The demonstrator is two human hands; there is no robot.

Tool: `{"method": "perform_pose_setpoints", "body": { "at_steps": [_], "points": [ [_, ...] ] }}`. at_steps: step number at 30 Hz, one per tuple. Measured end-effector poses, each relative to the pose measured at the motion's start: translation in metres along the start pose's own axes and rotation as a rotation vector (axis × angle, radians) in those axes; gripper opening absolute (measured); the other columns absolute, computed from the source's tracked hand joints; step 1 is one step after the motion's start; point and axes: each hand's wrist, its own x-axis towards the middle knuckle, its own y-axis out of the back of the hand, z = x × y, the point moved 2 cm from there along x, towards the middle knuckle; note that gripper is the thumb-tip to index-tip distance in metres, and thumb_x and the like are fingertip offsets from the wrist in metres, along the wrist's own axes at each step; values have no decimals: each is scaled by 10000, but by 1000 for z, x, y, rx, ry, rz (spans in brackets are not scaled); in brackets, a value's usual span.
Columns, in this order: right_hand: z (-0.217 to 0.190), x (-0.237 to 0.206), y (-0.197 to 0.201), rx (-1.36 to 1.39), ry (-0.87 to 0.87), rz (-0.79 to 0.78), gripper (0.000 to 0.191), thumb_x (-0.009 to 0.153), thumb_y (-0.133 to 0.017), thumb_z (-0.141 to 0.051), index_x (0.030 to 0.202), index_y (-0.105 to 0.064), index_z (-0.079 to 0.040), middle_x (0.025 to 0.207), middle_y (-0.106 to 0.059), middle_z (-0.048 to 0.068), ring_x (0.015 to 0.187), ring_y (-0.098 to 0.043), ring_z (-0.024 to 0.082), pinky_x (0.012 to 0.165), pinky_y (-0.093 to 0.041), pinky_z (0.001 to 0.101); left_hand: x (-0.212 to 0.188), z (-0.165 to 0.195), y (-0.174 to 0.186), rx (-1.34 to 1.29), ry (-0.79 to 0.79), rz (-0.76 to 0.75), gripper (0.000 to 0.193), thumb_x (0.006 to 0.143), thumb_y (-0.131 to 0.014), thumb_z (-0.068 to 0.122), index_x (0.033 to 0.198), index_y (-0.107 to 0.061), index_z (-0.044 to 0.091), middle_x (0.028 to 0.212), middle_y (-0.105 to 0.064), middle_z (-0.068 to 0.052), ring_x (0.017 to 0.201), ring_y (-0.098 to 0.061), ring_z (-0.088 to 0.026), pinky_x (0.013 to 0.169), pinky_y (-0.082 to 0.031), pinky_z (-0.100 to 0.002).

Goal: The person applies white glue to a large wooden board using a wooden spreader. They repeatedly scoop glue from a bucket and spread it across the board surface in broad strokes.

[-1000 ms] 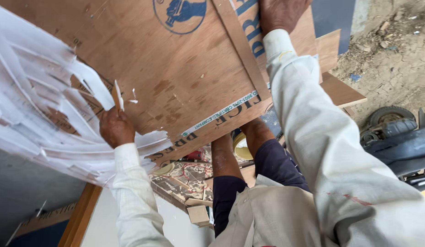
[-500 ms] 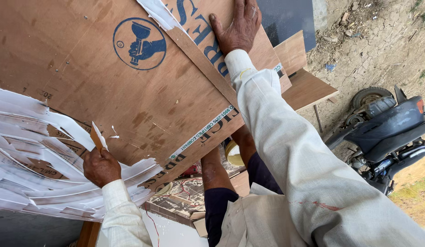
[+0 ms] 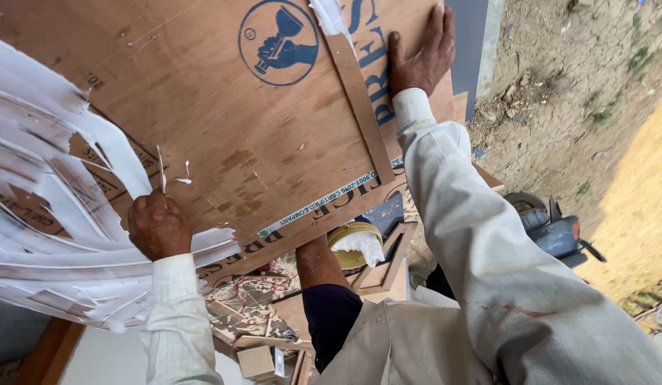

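Large brown plywood sheet (image 3: 224,121) with a blue round stamp fills upper left and centre of frame. Left hand (image 3: 158,227), lower left, clenched around what looks like a spreader, handle hidden, on thick white glue (image 3: 53,235). Right hand (image 3: 422,55), top centre, lies open, flat on the sheet.

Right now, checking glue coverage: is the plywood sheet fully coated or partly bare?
Partly bare: white glue covers only the left end of the plywood sheet.
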Motion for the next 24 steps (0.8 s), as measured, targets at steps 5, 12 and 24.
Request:
{"method": "perform_pose_setpoints", "body": {
  "at_steps": [5, 12, 24],
  "points": [
    [-12, 9, 3, -19, -44, -34, 802, 953, -771, -487, 1572, -397, -142, 1622, -386, 159, 1491, -375, 401, 1223, -291, 544, 12, 9, 13, -37, 22, -11, 70, 936, -720, 54, 993, -750, 28, 951, -654, -123, 937, -665, -330, 782, -574, -443],
    [-10, 12, -1, 63, 2, -30, 760, 988, -697, -468, 1559, -393, -68, 1591, -420, 167, 1478, -428, 383, 1233, -373, 501, 8, 16, 1, 16, 30, 70, 99, 902, -700, 62, 990, -745, 55, 931, -640, -96, 895, -653, -281, 713, -572, -391],
    [-60, 17, 33, -87, -34, -215, 865, 931, -657, -616, 1575, -331, -140, 1614, -343, 134, 1481, -343, 331, 1200, -292, 509, -4, 87, -31, -6, 523, 409, 129, 881, -642, 124, 917, -765, 113, 990, -693, -83, 1001, -645, -312, 774, -548, -460]
  ]
}}
